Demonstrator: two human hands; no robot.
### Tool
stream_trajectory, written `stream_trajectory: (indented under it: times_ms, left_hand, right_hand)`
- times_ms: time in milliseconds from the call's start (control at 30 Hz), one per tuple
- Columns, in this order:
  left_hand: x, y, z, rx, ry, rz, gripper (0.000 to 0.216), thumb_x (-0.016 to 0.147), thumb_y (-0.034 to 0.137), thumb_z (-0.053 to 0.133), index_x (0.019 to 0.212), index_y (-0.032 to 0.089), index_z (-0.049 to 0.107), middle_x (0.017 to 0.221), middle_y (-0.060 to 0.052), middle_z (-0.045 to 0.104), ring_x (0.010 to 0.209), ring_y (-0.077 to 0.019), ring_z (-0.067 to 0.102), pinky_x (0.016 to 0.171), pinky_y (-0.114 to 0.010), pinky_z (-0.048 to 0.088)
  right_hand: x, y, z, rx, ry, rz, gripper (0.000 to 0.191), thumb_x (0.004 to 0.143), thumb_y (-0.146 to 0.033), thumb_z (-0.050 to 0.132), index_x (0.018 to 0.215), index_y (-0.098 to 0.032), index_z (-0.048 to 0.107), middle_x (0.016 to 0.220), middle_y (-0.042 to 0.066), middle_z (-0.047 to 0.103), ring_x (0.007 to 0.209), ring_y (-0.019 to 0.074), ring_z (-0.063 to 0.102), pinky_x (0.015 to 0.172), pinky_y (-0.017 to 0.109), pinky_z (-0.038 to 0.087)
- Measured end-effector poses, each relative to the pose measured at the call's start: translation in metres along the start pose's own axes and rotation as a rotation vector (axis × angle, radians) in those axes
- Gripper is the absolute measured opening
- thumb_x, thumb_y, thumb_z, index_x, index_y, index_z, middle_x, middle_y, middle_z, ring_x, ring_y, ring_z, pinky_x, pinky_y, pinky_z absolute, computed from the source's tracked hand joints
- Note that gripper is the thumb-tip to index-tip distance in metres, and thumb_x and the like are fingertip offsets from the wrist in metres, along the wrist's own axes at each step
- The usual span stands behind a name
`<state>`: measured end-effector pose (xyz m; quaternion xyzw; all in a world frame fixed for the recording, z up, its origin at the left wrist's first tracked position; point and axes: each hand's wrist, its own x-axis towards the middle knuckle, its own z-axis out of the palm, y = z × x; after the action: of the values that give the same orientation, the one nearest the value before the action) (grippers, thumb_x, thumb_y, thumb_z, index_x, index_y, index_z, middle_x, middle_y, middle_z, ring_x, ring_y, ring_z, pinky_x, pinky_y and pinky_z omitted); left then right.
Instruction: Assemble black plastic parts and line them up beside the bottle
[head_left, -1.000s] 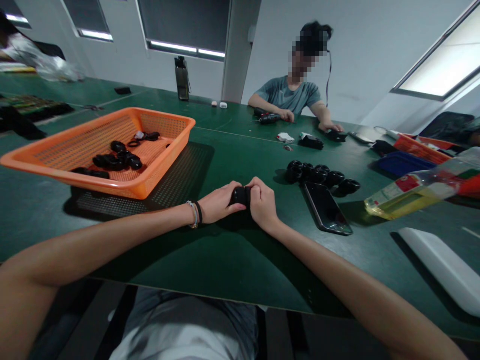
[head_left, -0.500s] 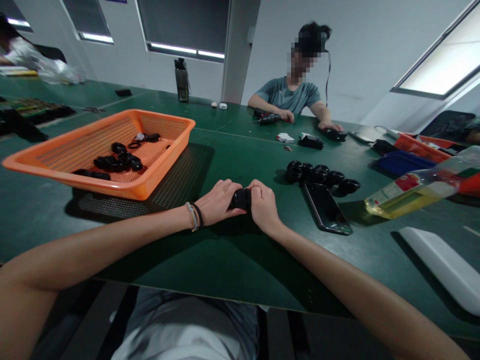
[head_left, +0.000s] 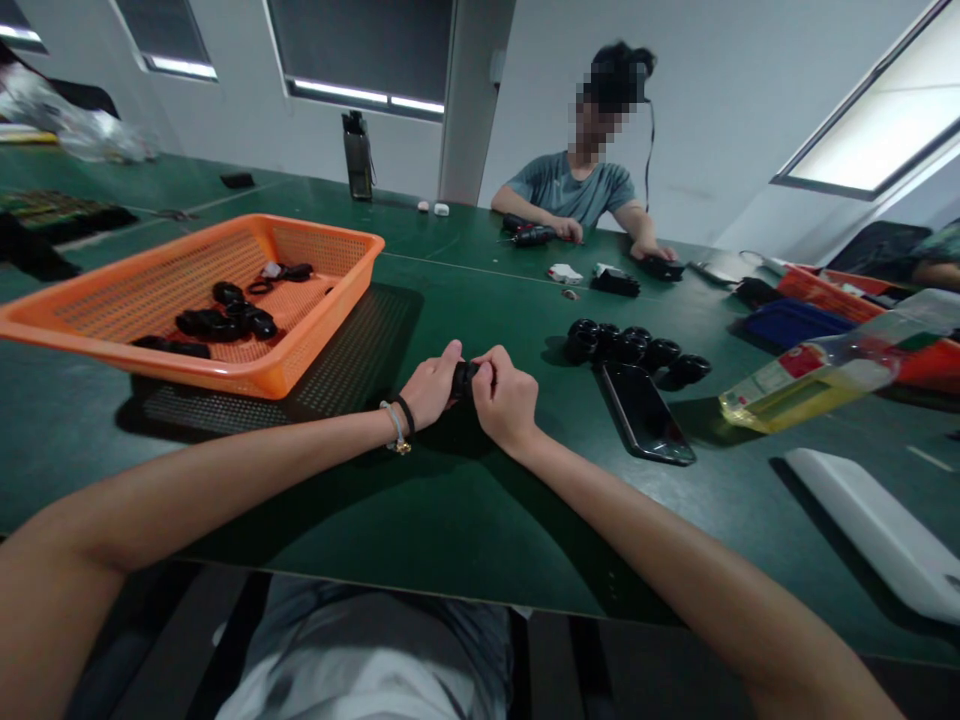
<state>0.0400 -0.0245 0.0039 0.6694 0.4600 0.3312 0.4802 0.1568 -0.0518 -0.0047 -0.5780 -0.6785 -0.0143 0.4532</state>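
Between my two hands is a small round black plastic part (head_left: 464,379), mostly covered by fingers. My left hand (head_left: 430,388) is closed around its left side, thumb upward. Curled over the right side of the same part is my right hand (head_left: 506,398). Both hands are just above the green table (head_left: 420,510). To the left, an orange basket (head_left: 330,350) holds several loose black plastic parts (head_left: 210,322). A cluster of similar round black parts (head_left: 631,346) stands to the right, touching or close behind a dark phone (head_left: 646,415).
An oil bottle (head_left: 806,385) with yellow liquid and a white block-shaped object (head_left: 874,530) lie at the right. Behind them are a blue tray (head_left: 795,325) and orange baskets. Across the table a person (head_left: 577,195) sits by a power drill (head_left: 531,234). A dark water bottle (head_left: 358,160) stands at the back.
Both hands have turned on the black part: my left thumb now points up and my right fist has rolled over. The part shows less between them. The view has shifted slightly.
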Motion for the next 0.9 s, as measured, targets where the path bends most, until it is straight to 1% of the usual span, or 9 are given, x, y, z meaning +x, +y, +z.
stream_trajectory:
  times_ms: [33,100,200,267,367,567,733,800,900]
  left_hand:
    - [0.002,-0.001,0.002,0.028,0.040,0.011,0.058,0.088,0.056,0.014,0.060,0.016,0.046,0.048,0.001,0.040,0.045,-0.0111,0.043,0.045,-0.022,0.033]
    - [0.007,-0.003,0.004,0.175,0.116,0.083,0.056,0.091,0.047,0.013,0.059,0.017,0.046,0.049,0.000,0.043,0.049,-0.0131,0.046,0.049,-0.023,0.036]
    - [0.011,-0.006,0.003,0.425,0.201,0.174,0.043,0.092,0.032,0.019,0.071,0.017,0.053,0.058,-0.003,0.052,0.063,-0.0176,0.053,0.061,-0.027,0.041]
    - [0.012,-0.008,0.001,0.543,0.218,0.189,0.035,0.091,0.027,0.024,0.080,0.017,0.055,0.067,-0.006,0.057,0.071,-0.0203,0.055,0.068,-0.031,0.042]
    - [0.012,-0.010,-0.001,0.689,0.215,0.193,0.033,0.091,0.024,0.024,0.085,0.015,0.055,0.073,-0.009,0.059,0.075,-0.0221,0.056,0.073,-0.034,0.043]
    - [0.008,-0.003,-0.001,0.835,0.215,0.210,0.038,0.091,0.022,0.021,0.089,0.013,0.058,0.078,-0.011,0.063,0.075,-0.0220,0.058,0.071,-0.033,0.043]
    - [0.007,0.006,-0.002,0.838,0.225,0.217,0.047,0.091,0.022,0.017,0.086,0.013,0.062,0.077,-0.011,0.066,0.073,-0.0223,0.061,0.066,-0.031,0.041]
    - [0.007,0.007,-0.002,0.852,0.230,0.250,0.048,0.091,0.021,0.016,0.084,0.014,0.063,0.073,-0.010,0.067,0.071,-0.0217,0.061,0.064,-0.030,0.040]
    - [0.009,0.006,-0.004,0.928,0.234,0.344,0.047,0.090,0.022,0.018,0.083,0.013,0.064,0.071,-0.009,0.067,0.067,-0.0204,0.062,0.059,-0.028,0.037]
  right_hand:
    - [0.000,0.000,0.001,-0.015,0.005,-0.001,0.021,0.080,-0.026,0.031,0.071,-0.020,0.049,0.057,0.001,0.052,0.050,0.0139,0.046,0.052,0.025,0.030]
    - [0.002,0.000,0.004,-0.030,0.015,0.026,0.021,0.080,-0.024,0.030,0.070,-0.021,0.049,0.054,0.000,0.050,0.048,0.0135,0.044,0.051,0.025,0.028]
    - [0.005,0.000,0.009,0.004,0.006,0.084,0.022,0.079,-0.022,0.029,0.068,-0.021,0.048,0.051,-0.001,0.046,0.047,0.0136,0.041,0.050,0.025,0.026]
    - [0.007,-0.002,0.010,0.044,0.002,0.123,0.021,0.078,-0.020,0.029,0.066,-0.022,0.046,0.052,-0.001,0.046,0.048,0.0140,0.041,0.050,0.026,0.025]
    - [0.008,-0.006,0.010,0.101,-0.002,0.186,0.021,0.078,-0.019,0.028,0.062,-0.022,0.042,0.054,0.000,0.046,0.050,0.0148,0.041,0.051,0.026,0.026]
    - [0.010,-0.011,0.007,0.176,-0.045,0.280,0.021,0.078,-0.019,0.030,0.059,-0.023,0.036,0.052,-0.002,0.043,0.050,0.0154,0.040,0.050,0.026,0.025]
    - [0.013,-0.010,0.008,0.247,-0.026,0.381,0.026,0.079,-0.019,0.031,0.053,-0.023,0.034,0.050,-0.001,0.042,0.050,0.0154,0.038,0.050,0.026,0.025]
    - [0.015,-0.009,0.010,0.287,-0.026,0.419,0.028,0.079,-0.019,0.031,0.052,-0.023,0.034,0.050,-0.001,0.042,0.051,0.0150,0.037,0.049,0.026,0.025]
    - [0.016,-0.008,0.012,0.330,-0.035,0.523,0.029,0.078,-0.020,0.033,0.050,-0.022,0.035,0.051,-0.002,0.041,0.051,0.0138,0.036,0.049,0.026,0.025]
